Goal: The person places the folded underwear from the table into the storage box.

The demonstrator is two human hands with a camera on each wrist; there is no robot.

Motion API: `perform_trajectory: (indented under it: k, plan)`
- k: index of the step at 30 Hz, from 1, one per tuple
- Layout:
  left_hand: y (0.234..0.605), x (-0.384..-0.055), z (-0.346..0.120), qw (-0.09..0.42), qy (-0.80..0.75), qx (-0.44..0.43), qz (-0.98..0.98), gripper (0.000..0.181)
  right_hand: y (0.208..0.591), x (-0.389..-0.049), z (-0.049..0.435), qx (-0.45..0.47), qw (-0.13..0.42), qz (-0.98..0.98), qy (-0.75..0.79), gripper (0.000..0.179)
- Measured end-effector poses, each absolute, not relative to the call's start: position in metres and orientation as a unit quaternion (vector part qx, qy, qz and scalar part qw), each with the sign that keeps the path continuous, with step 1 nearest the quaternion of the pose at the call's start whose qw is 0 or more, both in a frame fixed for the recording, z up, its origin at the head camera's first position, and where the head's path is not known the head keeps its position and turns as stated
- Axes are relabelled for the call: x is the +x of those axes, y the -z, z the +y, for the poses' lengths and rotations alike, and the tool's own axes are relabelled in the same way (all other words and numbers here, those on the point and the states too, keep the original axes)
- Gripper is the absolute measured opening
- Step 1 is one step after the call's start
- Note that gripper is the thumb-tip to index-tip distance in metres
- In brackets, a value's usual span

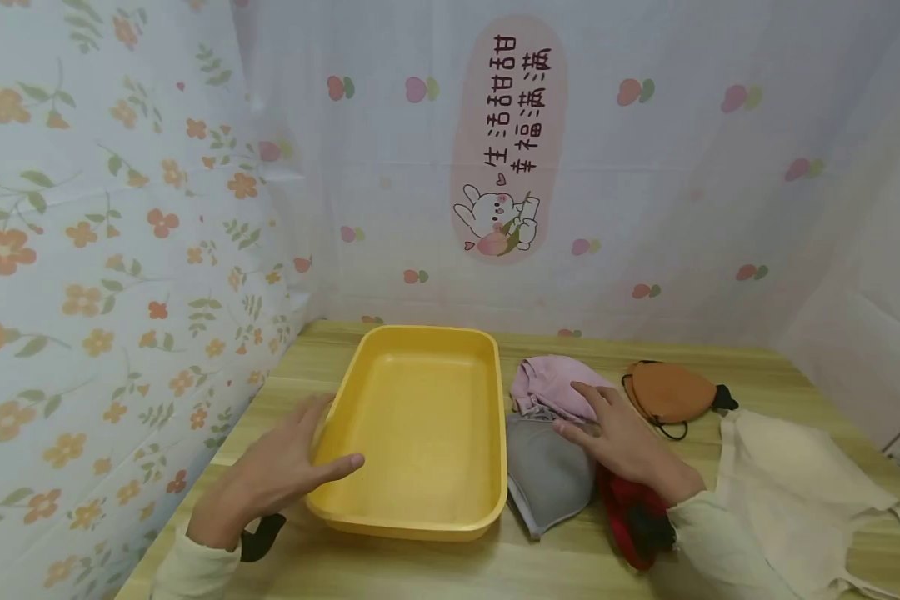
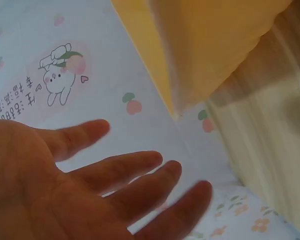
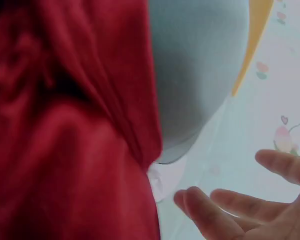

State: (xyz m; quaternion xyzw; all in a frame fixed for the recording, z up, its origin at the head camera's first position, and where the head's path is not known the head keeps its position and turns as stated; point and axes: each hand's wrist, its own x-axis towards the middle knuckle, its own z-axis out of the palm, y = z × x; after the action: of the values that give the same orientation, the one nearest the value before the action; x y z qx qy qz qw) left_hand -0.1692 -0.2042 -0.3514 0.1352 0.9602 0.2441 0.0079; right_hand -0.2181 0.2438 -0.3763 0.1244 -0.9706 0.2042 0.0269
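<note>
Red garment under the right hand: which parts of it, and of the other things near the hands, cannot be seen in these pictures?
- Red garment: head view, the right hand and sleeve cover most of it; right wrist view too close and blurred.
- Black object: head view, mostly hidden by the left hand.
- Cream cloth: cut off by the frame edge.
- Yellow tray: left wrist view shows only a blurred part.

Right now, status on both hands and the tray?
Left hand open, resting on yellow tray rim. Right hand open, flat on the pink cloth and grey cloth. Tray empty, nothing blocking it.
</note>
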Motion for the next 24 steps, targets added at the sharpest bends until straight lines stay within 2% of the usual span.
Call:
perform_trajectory:
  k: [8,18,24]
  plan:
    - [0.361,-0.165,-0.211,0.047,-0.309,0.134,0.941,0.105,0.382,-0.217,0.242,0.130,-0.043,-0.969,-0.207,0.085]
    - [0.370,-0.160,-0.219,0.080,-0.344,0.137,0.925,0.101,0.391,-0.220,0.241,0.147,-0.044,-0.966,-0.210,0.089]
    - [0.374,-0.156,-0.219,0.083,-0.362,0.141,0.918,0.101,0.395,-0.222,0.240,0.161,-0.064,-0.963,-0.208,0.097]
